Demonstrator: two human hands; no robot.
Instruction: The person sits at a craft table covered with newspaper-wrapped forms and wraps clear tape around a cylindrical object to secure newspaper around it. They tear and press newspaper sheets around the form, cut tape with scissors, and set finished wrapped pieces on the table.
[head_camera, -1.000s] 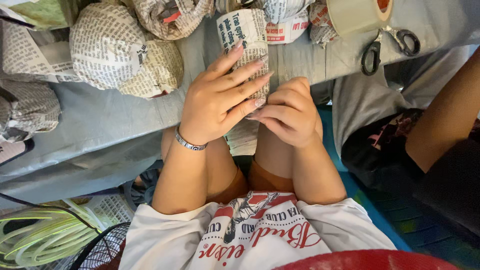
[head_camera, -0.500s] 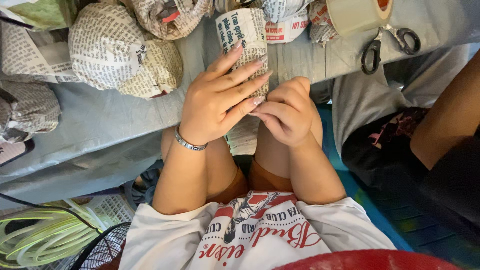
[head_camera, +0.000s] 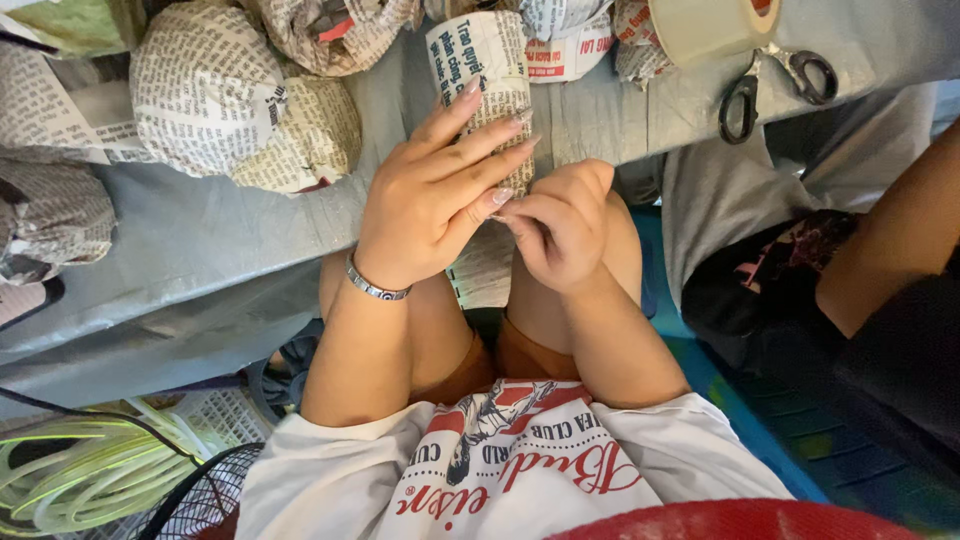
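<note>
— What has the left hand (head_camera: 435, 205) got?

— It lies flat and spread over a newspaper-wrapped bundle (head_camera: 487, 90), fingers stretched along it and pressing down, likely to keep the paper from springing loose. The bundle runs from under that palm out past the fingertips onto the grey sheet (head_camera: 200, 235).

— And the right hand (head_camera: 560, 225)?

— Curled nearly closed just beside the left fingertips, thumb and forefinger pinched together at the bundle's near edge (whether on a paper flap or a bit of tape, I cannot tell).

— What lies around them?

— Beyond the right hand, a tape roll (head_camera: 712, 25) and black-handled scissors (head_camera: 775, 85), close enough to grab. Outward of the left hand, more wrapped bundles (head_camera: 205, 90) sit together. A silver bracelet (head_camera: 375, 288) rings the left wrist.
</note>
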